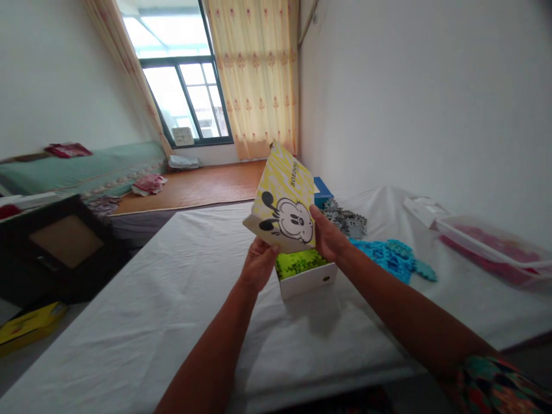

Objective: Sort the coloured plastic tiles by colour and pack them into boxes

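Observation:
Between both hands I hold a yellow and white box lid (284, 201), printed with a cartoon dog face and the word BOBDOG. It is tilted above a white box (308, 283). My left hand (259, 261) grips its lower left edge, thumb on the front. On the right edge, my right hand (326, 233) is closed around the side. Inside the box lie many small green pieces (299, 263), partly hidden by the lid. Right of my right hand are a pile of blue pieces (383, 259) and a heap of grey pieces (345, 218).
A white cloth (172, 299) covers the table. At the right, a clear plastic container (495, 247) holds reddish things, beside a small white box (425, 211). A blue box (322, 190) stands behind the lid. Lower left is a yellow box (32, 328), near a dark cabinet (64, 247).

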`<state>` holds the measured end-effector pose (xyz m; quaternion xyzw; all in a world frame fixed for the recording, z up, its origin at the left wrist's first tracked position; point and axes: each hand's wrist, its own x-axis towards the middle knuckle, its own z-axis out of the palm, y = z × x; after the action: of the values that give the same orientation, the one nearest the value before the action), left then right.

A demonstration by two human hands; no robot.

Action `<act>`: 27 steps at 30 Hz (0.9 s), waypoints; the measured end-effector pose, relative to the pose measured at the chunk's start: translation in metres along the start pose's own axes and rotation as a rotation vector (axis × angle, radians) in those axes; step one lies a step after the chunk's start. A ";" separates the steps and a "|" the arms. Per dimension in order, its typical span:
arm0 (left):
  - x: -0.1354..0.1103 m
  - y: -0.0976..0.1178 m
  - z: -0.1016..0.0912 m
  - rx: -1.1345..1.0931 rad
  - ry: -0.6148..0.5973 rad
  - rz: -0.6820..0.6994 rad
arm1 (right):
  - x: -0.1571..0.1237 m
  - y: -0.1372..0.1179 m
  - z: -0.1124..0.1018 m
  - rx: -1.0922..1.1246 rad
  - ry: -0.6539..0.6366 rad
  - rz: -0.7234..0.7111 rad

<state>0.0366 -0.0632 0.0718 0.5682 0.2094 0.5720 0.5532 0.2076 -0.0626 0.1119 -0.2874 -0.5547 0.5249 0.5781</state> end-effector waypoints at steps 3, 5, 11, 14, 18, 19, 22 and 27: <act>-0.006 -0.012 0.010 -0.052 -0.109 -0.066 | -0.007 -0.003 0.004 0.157 0.071 0.002; -0.004 -0.011 0.003 -0.018 -0.168 -0.108 | -0.012 -0.010 -0.004 0.185 0.106 0.015; 0.016 -0.011 -0.055 0.218 0.223 -0.087 | -0.019 -0.037 -0.072 0.024 0.112 0.375; 0.018 -0.024 -0.066 0.264 0.360 -0.262 | -0.019 -0.030 -0.095 -0.155 0.052 0.587; 0.013 -0.034 -0.054 0.223 0.299 -0.440 | -0.014 -0.007 -0.096 -0.328 -0.070 0.676; 0.012 -0.033 -0.051 0.233 0.270 -0.459 | -0.013 -0.003 -0.094 -0.363 -0.096 0.681; 0.010 -0.028 -0.044 0.280 0.210 -0.491 | -0.012 0.006 -0.089 -0.443 -0.154 0.692; 0.009 -0.021 -0.042 0.395 0.132 -0.586 | -0.024 0.022 -0.092 -0.463 -0.169 0.766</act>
<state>0.0101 -0.0328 0.0459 0.5419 0.5053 0.3729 0.5585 0.2917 -0.0559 0.0631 -0.5497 -0.5563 0.5848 0.2154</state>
